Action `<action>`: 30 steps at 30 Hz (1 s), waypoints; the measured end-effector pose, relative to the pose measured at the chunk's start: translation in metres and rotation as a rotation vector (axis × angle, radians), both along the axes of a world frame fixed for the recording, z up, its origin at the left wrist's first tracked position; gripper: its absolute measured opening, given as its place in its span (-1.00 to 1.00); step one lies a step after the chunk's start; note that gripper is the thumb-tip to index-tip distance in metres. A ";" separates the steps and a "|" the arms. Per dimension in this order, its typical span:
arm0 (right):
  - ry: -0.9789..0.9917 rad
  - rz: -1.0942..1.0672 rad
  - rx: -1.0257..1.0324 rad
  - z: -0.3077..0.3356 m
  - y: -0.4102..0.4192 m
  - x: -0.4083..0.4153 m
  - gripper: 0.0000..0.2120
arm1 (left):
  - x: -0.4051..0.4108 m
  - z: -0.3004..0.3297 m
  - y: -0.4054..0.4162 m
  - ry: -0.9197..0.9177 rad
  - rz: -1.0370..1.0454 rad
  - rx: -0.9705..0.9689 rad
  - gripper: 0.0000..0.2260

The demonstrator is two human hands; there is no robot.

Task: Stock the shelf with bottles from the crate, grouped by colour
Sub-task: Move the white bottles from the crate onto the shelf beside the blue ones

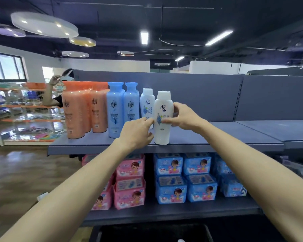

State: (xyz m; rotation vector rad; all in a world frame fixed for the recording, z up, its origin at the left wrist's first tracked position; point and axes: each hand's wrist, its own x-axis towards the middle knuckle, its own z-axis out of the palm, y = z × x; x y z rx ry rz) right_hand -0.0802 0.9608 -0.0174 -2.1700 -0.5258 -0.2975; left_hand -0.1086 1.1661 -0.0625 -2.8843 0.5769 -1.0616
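Note:
A white bottle stands upright near the front of the grey top shelf. My right hand grips its right side, thumb across the label. My left hand touches its lower left side with its fingertips. Behind it stands another white bottle. To the left are two blue bottles and, further left, several orange bottles. A dark crate shows at the bottom edge, with something white barely visible inside.
The top shelf runs bare to the right of the white bottles. On the shelf below sit pink packs and blue packs. Another person stands behind the shelf's left end. Wooden floor lies to the left.

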 end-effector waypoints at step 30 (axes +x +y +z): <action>-0.004 -0.135 -0.039 -0.071 0.048 0.101 -0.51 | 0.070 -0.041 0.014 -0.095 -0.036 -0.108 -0.90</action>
